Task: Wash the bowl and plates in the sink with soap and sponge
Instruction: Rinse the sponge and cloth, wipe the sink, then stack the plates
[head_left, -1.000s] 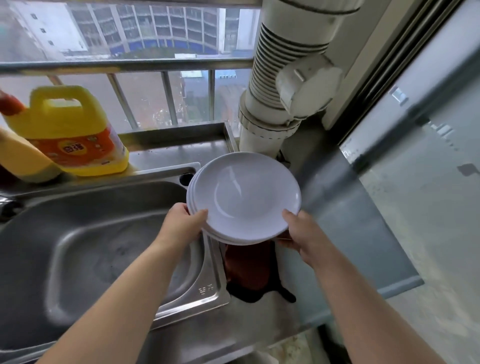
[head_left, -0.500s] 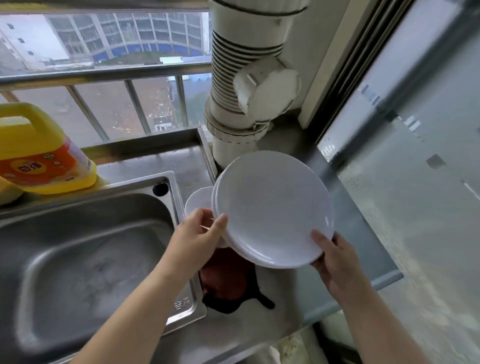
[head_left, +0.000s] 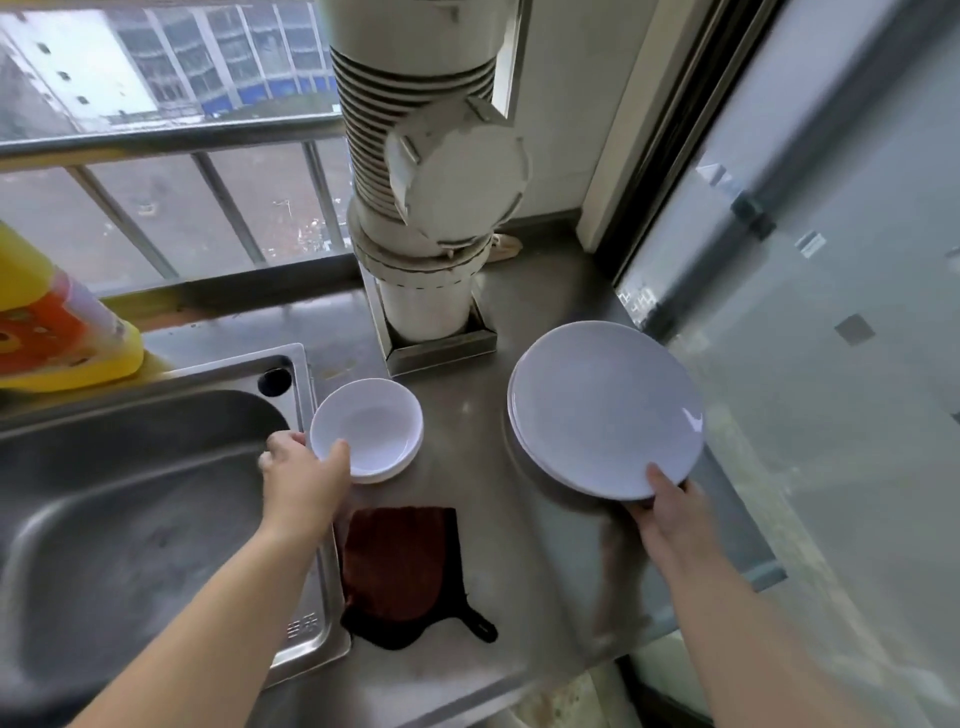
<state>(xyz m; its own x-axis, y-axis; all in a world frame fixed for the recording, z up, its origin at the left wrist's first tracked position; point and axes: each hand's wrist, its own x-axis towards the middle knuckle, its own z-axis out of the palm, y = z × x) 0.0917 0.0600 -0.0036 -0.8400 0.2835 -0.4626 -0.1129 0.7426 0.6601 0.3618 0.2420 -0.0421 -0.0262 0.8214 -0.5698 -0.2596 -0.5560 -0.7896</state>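
White bowls (head_left: 370, 434) pinched at the rim by the left hand (head_left: 304, 480); right hand (head_left: 670, 514) grips the plates (head_left: 605, 408).

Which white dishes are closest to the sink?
The small round white bowls, pinched by the left hand, sit right beside the steel sink's rim. The big flat white plates, held by the right hand, are farther right.

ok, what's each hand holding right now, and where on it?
Left hand grips the bowl at its near-left rim, thumb inside. Right hand holds the plate stack at the near edge, thumb on top.
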